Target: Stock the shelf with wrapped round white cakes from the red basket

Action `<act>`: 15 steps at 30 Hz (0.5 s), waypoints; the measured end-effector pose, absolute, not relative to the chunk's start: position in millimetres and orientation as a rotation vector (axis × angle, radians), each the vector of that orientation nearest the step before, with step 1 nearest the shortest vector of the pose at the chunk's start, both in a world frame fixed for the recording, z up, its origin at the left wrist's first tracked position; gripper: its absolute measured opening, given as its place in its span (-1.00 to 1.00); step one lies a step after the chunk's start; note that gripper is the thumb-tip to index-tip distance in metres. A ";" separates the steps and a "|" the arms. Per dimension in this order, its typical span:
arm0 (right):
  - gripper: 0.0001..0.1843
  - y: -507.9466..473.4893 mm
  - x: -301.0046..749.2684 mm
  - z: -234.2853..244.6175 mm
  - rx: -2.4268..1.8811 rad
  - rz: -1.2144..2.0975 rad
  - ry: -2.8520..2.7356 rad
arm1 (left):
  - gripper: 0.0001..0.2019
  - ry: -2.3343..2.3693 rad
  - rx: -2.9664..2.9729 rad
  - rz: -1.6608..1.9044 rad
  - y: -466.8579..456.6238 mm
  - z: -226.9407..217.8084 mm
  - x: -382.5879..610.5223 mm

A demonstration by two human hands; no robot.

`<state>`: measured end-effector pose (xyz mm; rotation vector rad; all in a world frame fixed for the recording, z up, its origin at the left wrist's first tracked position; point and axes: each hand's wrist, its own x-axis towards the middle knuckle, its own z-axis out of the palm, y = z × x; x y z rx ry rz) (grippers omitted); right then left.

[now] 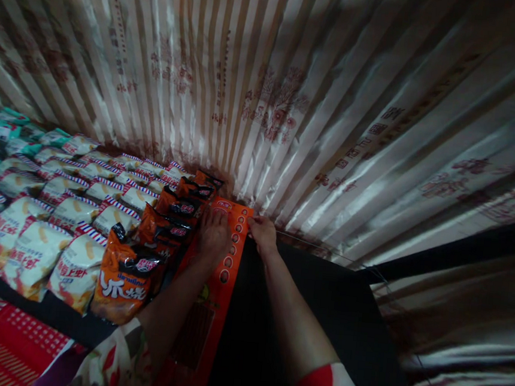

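A long orange packet [231,275] with a column of small round pictures and a dark window lies along the black shelf [267,338]. My left hand [214,235] rests on its far part, fingers lying flat. At its far right edge, my right hand [263,234] pinches the packet's rim between thumb and finger. To the left of the packet, orange-and-black snack bags [126,280] stand in a row running away from me, close to my left forearm. My left arm covers part of the orange packet.
Several rows of cream snack bags [40,255] with striped tops fill the left side, and green bags [1,128] stand beyond them. A red plastic basket [5,339] is at the lower left. Pleated printed sheeting [266,97] hangs behind the shelf.
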<state>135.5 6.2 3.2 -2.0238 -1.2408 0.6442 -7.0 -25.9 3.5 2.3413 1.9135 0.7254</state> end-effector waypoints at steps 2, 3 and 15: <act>-0.72 5.8 135.9 6.5 -2.095 0.618 -1.240 | -0.59 1.908 2.343 0.695 -25.9 3.7 -6.9; -0.72 5.3 135.6 8.7 -2.128 0.600 -1.244 | -0.59 1.905 2.345 0.677 -25.8 3.8 -6.9; -0.73 1.2 136.8 6.6 -2.148 0.603 -1.154 | -0.59 1.912 2.345 0.654 -25.9 4.8 -7.6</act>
